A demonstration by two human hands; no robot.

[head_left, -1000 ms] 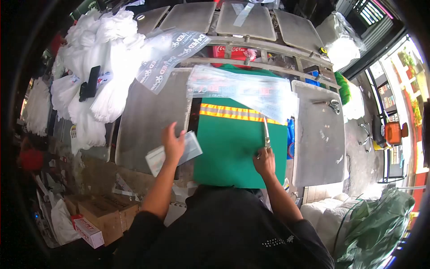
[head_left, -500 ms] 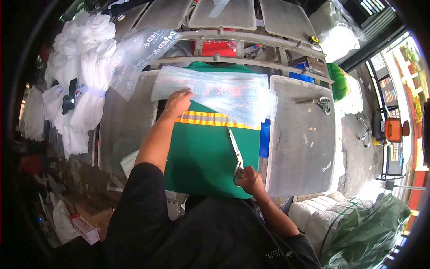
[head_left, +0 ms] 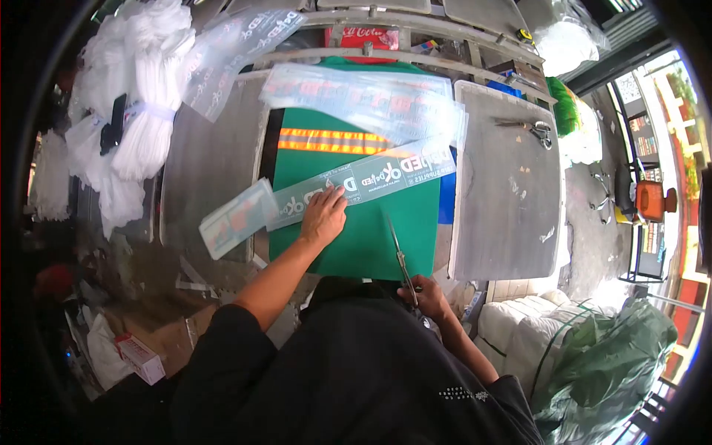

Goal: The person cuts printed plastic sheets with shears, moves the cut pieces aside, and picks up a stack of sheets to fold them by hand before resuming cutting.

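Observation:
A green fabric piece [head_left: 356, 245] with an orange and grey band [head_left: 326, 141] lies before me. My left hand [head_left: 324, 216] rests with its fingers spread on a printed translucent strip [head_left: 371, 178] that runs diagonally over the fabric. Beyond it lies a pile of similar printed sheets [head_left: 356, 93]. A folded translucent piece [head_left: 237, 219] sits at the strip's left end. Near the fabric's front edge, my right hand [head_left: 426, 297] is closed around the handles of the scissors [head_left: 401, 256], whose blades point away from me.
Grey boards [head_left: 504, 200] flank the fabric, with a second pair of scissors [head_left: 530, 130] on the right one. White bundled plastic [head_left: 141, 89] hangs at the left. Metal rails [head_left: 415, 55] cross behind. White and green sacks [head_left: 608, 363] stand at the lower right.
My left hand has moved toward me and a printed strip now lies diagonally under it. A folded piece has appeared at the left. The view has shifted, and the scissors remain in my right hand.

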